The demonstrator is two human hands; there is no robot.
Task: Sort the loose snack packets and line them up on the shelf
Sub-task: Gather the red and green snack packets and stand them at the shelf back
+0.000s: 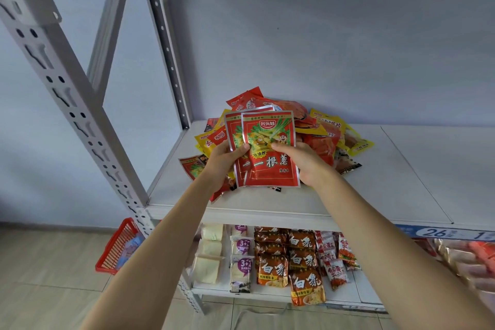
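While both forearms reach forward and up over the shelf (375, 177), I see my left hand (223, 161) and right hand (302, 162) meet on a small fan of red packets (269, 150) held upright just in front of the pile (316, 131). The left grip has its thumb laid over the front of the packets at their left edge, fingers curled behind. The right grip pinches the front packet from the right side, thumb on its face, fingers hidden behind. At least two identical packets overlap, the rear one peeking out to the left of the front one.

The front packet reads 光头娃 on a red badge at the top, with 非油炸 in a yellow patch and 一根葱 in large characters below, beside a cartoon child and green onion artwork.

Behind the held packets, the pile of loose red, yellow and orange snack packets lies heaped on the shelf against the back wall; another red packet (191, 166) of the same kind lies flat just left of the left wrist. Below the pile, the lower shelf holds rows of orange 白象 noodle packs (306, 286), packs marked 3+2 (241, 273) and pale wafer packs (209, 262). Left of these a red basket (117, 248) sits on the floor. A blue price strip (439, 232) right of my right arm shows 26.
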